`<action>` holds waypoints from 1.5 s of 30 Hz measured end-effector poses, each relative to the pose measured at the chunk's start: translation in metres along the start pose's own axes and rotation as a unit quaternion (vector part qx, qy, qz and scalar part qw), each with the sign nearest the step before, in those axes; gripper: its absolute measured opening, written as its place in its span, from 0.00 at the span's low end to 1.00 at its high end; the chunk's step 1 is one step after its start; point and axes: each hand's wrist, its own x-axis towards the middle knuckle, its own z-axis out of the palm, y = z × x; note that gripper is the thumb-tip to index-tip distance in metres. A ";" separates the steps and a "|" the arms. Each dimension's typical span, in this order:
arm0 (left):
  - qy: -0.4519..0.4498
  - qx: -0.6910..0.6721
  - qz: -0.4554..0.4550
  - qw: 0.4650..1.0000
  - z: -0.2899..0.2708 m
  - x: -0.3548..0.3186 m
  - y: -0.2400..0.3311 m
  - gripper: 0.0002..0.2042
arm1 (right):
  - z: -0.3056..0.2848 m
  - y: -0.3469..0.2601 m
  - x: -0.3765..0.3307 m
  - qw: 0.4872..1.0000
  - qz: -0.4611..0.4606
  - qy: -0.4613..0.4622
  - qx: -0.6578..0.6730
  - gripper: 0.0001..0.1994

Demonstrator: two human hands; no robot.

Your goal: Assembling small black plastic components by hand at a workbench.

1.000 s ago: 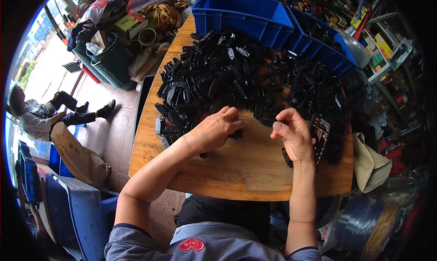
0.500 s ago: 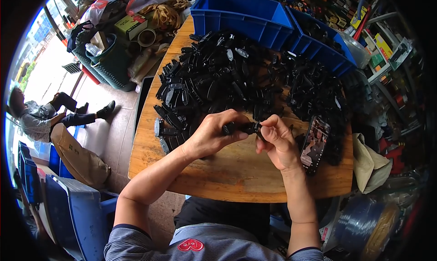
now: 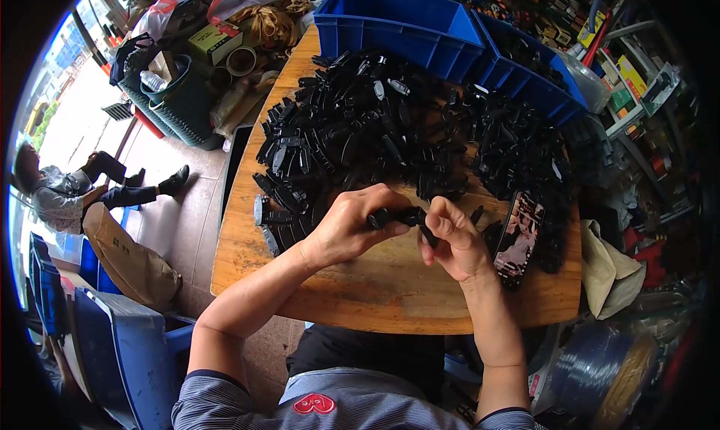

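Over the front half of the wooden table [image 3: 375, 299], my left hand [image 3: 352, 221] is closed round a small black part [image 3: 386, 218], with its dark rounded end poking out below the fingers. My right hand [image 3: 457, 239] meets it from the right, thumb and fingertips pinched on a dark piece at the part's right end. Fingers hide most of the part, so its exact kind does not show. Just beyond my hands lies a big heap of similar black parts [image 3: 352, 122], a few with grey faces. A second black heap [image 3: 517, 145] lies to the right.
Two blue plastic bins [image 3: 405, 44] stand at the table's far edge; the right-hand blue bin [image 3: 555, 92] holds black parts. A phone [image 3: 519, 239] with a lit screen leans on the right heap. A person [image 3: 67, 194] sits at far left, near a blue chair [image 3: 124, 347].
My right fingers have shifted slightly on the dark piece, and the black part has turned a little in my left hand. The picture on the phone screen differs.
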 end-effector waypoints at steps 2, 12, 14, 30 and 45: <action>-0.003 0.008 0.026 1.000 -0.001 -0.001 -0.002 0.13 | -0.003 0.001 0.000 0.998 0.040 -0.037 0.029 0.13; -0.058 -0.325 -0.202 0.922 0.010 -0.007 -0.010 0.15 | 0.016 0.006 0.010 0.980 -0.133 0.006 -0.151 0.13; -0.031 -0.320 -0.191 0.928 0.013 -0.004 0.001 0.16 | 0.022 0.002 0.013 0.956 -0.141 0.060 -0.251 0.12; 0.098 -0.152 -0.226 0.957 -0.024 0.005 -0.011 0.10 | 0.014 0.001 0.019 0.685 -0.302 0.005 -0.662 0.12; -0.231 0.293 0.006 0.928 0.007 -0.023 0.018 0.13 | -0.030 -0.023 0.007 0.678 -0.230 0.199 -0.670 0.12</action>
